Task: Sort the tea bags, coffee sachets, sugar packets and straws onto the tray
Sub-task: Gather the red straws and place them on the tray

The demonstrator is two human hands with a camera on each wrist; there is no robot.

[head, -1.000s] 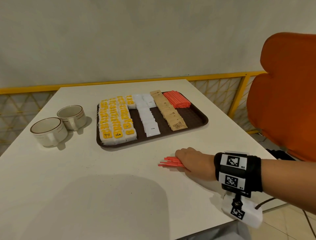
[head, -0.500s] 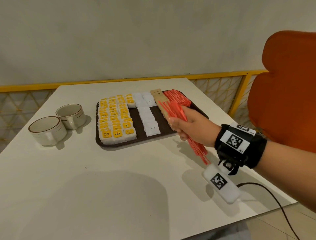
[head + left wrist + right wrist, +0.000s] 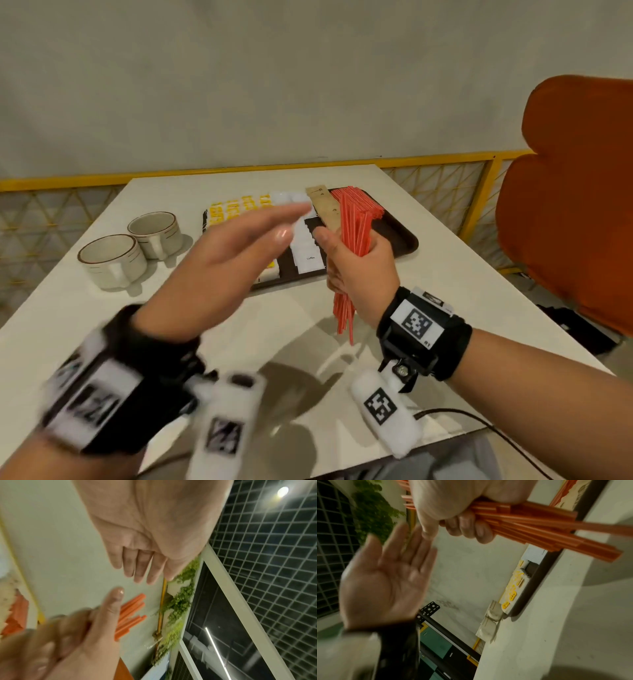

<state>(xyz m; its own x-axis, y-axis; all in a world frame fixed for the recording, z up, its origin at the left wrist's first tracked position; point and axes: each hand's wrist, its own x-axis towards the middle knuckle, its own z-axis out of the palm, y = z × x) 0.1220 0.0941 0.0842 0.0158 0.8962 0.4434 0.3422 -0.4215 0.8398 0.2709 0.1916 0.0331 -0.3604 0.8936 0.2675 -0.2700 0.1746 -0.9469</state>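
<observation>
My right hand [image 3: 356,270] grips a bundle of red straws [image 3: 352,233] upright in its fist, above the table just in front of the brown tray [image 3: 402,240]. The bundle's lower ends [image 3: 344,315] hang below the fist. In the right wrist view the fingers [image 3: 467,527] curl round the straws [image 3: 539,532]. My left hand [image 3: 239,253] is blurred, flat and open, palm toward the bundle, holding nothing; its palm [image 3: 385,577] faces the right wrist camera. The tray holds yellow tea bags [image 3: 236,209], white sachets [image 3: 306,255], brown packets [image 3: 325,209] and a red straw pile [image 3: 364,202].
Two beige cups [image 3: 113,263] [image 3: 156,233] stand left of the tray. An orange chair [image 3: 575,205] is at the right, a yellow railing [image 3: 479,192] behind the white table [image 3: 291,342]. A cable [image 3: 479,421] trails off the near right edge.
My right hand has lifted the straws off the table and turned them upright before the tray. My left hand has come into view, open, moving toward the bundle.
</observation>
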